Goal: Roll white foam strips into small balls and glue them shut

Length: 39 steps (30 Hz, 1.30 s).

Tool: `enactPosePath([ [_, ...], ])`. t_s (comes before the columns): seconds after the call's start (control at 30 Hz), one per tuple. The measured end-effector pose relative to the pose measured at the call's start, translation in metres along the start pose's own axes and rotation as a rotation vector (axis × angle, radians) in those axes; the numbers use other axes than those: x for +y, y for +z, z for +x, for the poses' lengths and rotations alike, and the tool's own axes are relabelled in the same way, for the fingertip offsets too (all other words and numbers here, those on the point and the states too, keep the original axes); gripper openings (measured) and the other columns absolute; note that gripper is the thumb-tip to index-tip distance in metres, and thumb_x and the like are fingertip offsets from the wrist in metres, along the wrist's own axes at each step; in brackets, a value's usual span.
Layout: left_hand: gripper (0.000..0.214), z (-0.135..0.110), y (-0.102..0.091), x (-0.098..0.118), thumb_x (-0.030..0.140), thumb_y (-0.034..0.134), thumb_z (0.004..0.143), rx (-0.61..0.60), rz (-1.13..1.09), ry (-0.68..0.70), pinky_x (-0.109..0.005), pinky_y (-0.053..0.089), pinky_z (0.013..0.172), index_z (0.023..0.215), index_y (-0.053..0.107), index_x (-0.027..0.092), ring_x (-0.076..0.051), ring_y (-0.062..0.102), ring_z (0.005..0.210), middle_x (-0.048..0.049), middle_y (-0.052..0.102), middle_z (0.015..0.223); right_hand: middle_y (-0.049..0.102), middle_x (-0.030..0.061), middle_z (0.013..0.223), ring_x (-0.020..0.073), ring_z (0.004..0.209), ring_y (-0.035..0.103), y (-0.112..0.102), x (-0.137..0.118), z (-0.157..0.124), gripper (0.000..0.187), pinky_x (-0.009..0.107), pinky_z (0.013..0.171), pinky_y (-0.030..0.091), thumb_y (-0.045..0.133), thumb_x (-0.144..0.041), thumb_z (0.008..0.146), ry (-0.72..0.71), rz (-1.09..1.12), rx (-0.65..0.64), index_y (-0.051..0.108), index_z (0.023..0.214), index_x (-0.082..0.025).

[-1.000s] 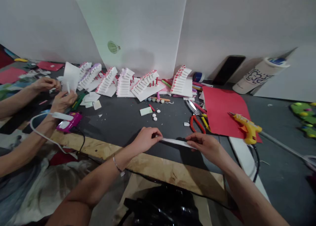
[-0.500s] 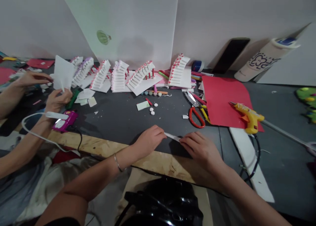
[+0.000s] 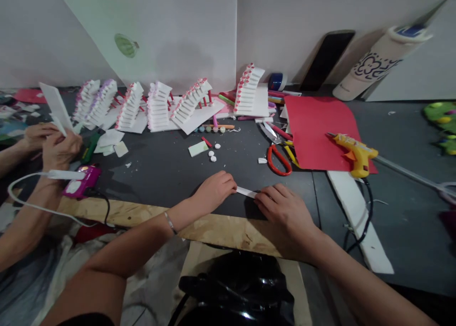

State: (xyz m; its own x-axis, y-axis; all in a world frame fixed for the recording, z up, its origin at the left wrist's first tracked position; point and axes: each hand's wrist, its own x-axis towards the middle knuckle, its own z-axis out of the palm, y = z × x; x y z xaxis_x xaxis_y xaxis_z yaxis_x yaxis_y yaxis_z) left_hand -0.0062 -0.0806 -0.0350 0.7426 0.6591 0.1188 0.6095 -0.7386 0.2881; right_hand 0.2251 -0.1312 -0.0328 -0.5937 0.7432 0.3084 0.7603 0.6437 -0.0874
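Observation:
A thin white strip (image 3: pixel 246 192) stretches between my two hands, low over the front of the dark table (image 3: pixel 160 174). My left hand (image 3: pixel 215 191) pinches its left end, and my right hand (image 3: pixel 281 205) grips the right end, where the fingers cover the tip. Beyond them lie small white discs (image 3: pixel 213 155), a pale rectangular piece (image 3: pixel 198 148) and a little white offcut (image 3: pixel 262 160). Red-handled pliers (image 3: pixel 279 160) rest to the upper right, beside a red sheet (image 3: pixel 317 126).
Several small white stair models (image 3: pixel 159 108) stand along the wall. A yellow glue gun (image 3: pixel 356 156) lies on the red sheet, near a long white board (image 3: pixel 363 221). At left, a co-worker's hands (image 3: pixel 60 148) hold a white panel (image 3: pixel 57 105) behind a purple power adapter (image 3: pixel 82 181).
My view has shifted slightly to the right. My hands keep hold of the strip in much the same pose. The co-worker's hands have come together at the white panel, which is now turned edge-on.

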Motion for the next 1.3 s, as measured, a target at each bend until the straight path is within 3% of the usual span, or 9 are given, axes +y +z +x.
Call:
enactPosePath([
  [0.1,0.017,-0.003,0.001,0.004,0.017,0.05,0.094,-0.004,0.078,-0.005,-0.03,0.045,0.07,0.083,0.061,0.013,-0.018,0.051,0.078,-0.0054,0.061,0.082,0.064,0.0067,0.081,0.0201,0.077,0.046,0.001,-0.003,-0.003,0.015,0.033,0.069,0.035,0.053,-0.016,0.092,0.04,0.007,0.016,0.068,0.089,-0.017],
  [0.23,0.019,-0.012,0.008,0.008,0.018,0.045,0.097,0.035,0.184,0.012,-0.031,0.043,0.069,0.084,0.059,0.014,-0.019,0.049,0.077,-0.0052,0.059,0.083,0.065,0.0075,0.084,0.0212,0.079,0.046,0.0,-0.003,-0.005,0.016,0.033,0.069,0.036,0.055,-0.008,0.088,-0.01,-0.024,-0.018,0.067,0.095,-0.015],
  [0.5,0.024,-0.017,0.014,0.006,0.019,0.041,0.099,0.066,0.143,-0.012,-0.03,0.043,0.068,0.086,0.059,0.014,-0.018,0.049,0.079,-0.0055,0.058,0.083,0.066,0.0087,0.093,0.0213,0.083,0.05,0.005,-0.001,-0.013,0.021,0.033,0.075,0.04,0.05,-0.008,0.089,0.019,0.08,-0.061,0.065,0.102,-0.015],
  [0.77,0.025,-0.019,0.013,0.011,0.019,0.042,0.099,0.089,0.171,-0.034,-0.031,0.04,0.068,0.084,0.061,0.014,-0.018,0.048,0.077,-0.0052,0.059,0.081,0.066,0.0096,0.095,0.0228,0.081,0.047,0.001,-0.007,-0.009,0.026,0.036,0.071,0.035,0.046,-0.007,0.089,0.038,-0.075,-0.073,0.065,0.101,-0.018],
  [0.9,0.024,-0.016,0.011,0.011,0.023,0.046,0.098,0.095,0.12,-0.131,-0.032,0.038,0.069,0.083,0.062,0.015,-0.018,0.049,0.077,-0.005,0.061,0.082,0.062,0.0093,0.087,0.023,0.079,0.045,0.0,-0.011,-0.006,0.02,0.035,0.071,0.033,0.048,-0.01,0.089,0.134,-0.113,-0.071,0.065,0.094,-0.018],
  [1.1,0.017,-0.006,-0.007,0.012,0.029,0.059,0.091,-0.003,0.0,-0.293,-0.034,0.033,0.072,0.079,0.064,0.018,-0.02,0.053,0.082,-0.0026,0.064,0.081,0.061,0.0083,0.079,0.0238,0.079,0.048,0.002,-0.004,0.005,0.019,0.035,0.068,0.03,0.055,-0.025,0.092,0.273,-0.052,-0.061,0.064,0.077,-0.019],
  [1.3,0.016,0.008,-0.017,0.003,0.029,0.067,0.085,-0.137,-0.091,-0.316,-0.033,0.029,0.074,0.074,0.064,0.018,-0.018,0.057,0.08,0.0006,0.065,0.077,0.062,0.0029,0.074,0.021,0.079,0.053,0.002,0.016,0.017,0.017,0.033,0.071,0.03,0.063,-0.026,0.086,0.224,0.044,-0.146,0.064,0.07,-0.022],
])
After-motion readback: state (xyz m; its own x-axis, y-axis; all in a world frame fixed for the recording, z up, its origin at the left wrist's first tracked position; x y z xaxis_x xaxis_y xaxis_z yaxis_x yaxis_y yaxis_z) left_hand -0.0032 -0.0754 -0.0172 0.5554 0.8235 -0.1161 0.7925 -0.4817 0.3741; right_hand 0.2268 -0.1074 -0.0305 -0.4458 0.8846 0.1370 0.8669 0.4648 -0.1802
